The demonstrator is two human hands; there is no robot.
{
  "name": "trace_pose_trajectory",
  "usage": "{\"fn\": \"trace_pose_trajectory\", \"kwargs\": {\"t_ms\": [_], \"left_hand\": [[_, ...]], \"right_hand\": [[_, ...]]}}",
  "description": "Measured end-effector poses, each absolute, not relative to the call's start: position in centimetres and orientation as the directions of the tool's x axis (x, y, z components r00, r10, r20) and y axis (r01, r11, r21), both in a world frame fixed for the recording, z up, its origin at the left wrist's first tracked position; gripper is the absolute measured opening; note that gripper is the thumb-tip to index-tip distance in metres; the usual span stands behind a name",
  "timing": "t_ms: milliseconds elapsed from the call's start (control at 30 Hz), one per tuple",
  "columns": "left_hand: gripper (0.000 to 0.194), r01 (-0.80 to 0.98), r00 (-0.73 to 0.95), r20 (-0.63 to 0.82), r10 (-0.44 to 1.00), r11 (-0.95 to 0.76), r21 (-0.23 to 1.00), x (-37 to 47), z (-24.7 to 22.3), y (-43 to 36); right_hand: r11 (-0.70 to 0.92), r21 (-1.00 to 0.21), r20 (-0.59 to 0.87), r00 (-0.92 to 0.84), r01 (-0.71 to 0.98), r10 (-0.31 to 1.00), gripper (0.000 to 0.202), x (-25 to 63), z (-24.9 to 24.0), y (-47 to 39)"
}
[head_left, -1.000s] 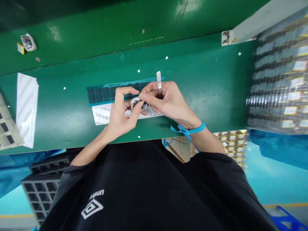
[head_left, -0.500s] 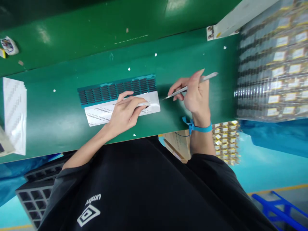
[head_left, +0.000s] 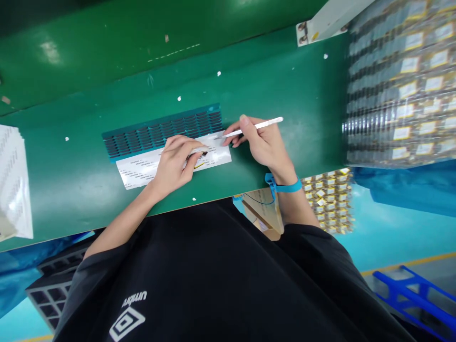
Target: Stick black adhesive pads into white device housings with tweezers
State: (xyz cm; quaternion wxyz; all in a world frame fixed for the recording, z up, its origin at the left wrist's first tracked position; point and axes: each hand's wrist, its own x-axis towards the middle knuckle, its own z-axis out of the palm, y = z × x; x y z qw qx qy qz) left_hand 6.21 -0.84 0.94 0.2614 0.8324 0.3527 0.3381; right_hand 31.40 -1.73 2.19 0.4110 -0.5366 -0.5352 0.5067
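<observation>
My left hand [head_left: 177, 161] is closed, with a small pale, flat part [head_left: 199, 150] pinched between thumb and fingers. A dark end and a thin yellow edge show on that part; the fingers cover the rest. Under this hand lies a white label sheet [head_left: 138, 172] printed with rows of small dark text. In my right hand [head_left: 264, 145] is a pair of silver tweezers [head_left: 261, 125], held like a pen, its tips over the sheet's right end. A teal slotted plate [head_left: 162, 131] lies along the sheet's far edge.
Stacked clear trays [head_left: 402, 104] of small yellow-edged parts stand on the right of the green bench [head_left: 263, 76]. More white sheets [head_left: 14, 180] lie at far left. A metal bracket [head_left: 320, 26] rises at the back right. A blue wrist strap [head_left: 288, 186] trails a cord.
My right hand has moved left, bringing the tweezer tips from beside the sheet to over its right end. The left hand has turned the small part slightly, showing its yellow edge. The camera view has shifted.
</observation>
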Motion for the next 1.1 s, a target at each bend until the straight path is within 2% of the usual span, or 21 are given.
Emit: {"fn": "trace_pose_trajectory", "kwargs": {"t_ms": [333,867,1000,1100], "left_hand": [[0.020,0.433,0.536,0.260,0.803,-0.526,0.732,6.4,1.2,-0.8],[0.018,0.412,0.523,0.327,0.787,-0.570,0.711,6.4,0.6,-0.8],[0.021,0.422,0.530,0.324,0.783,-0.576,0.700,6.4,0.5,-0.9],[0.023,0.397,0.501,0.336,0.798,-0.557,0.730,6.5,1.2,-1.2]], "right_hand": [[-0.038,-0.982,-0.063,-0.135,0.182,0.989,0.063,31.3,2.0,-1.2],[-0.097,-0.994,-0.104,-0.144,0.054,0.984,0.064,31.9,2.4,-1.3],[-0.130,-0.991,-0.131,-0.102,0.016,0.986,0.064,32.1,2.4,-1.5],[-0.091,-0.996,-0.091,-0.043,0.001,0.995,0.059,31.7,2.6,-1.5]]}}
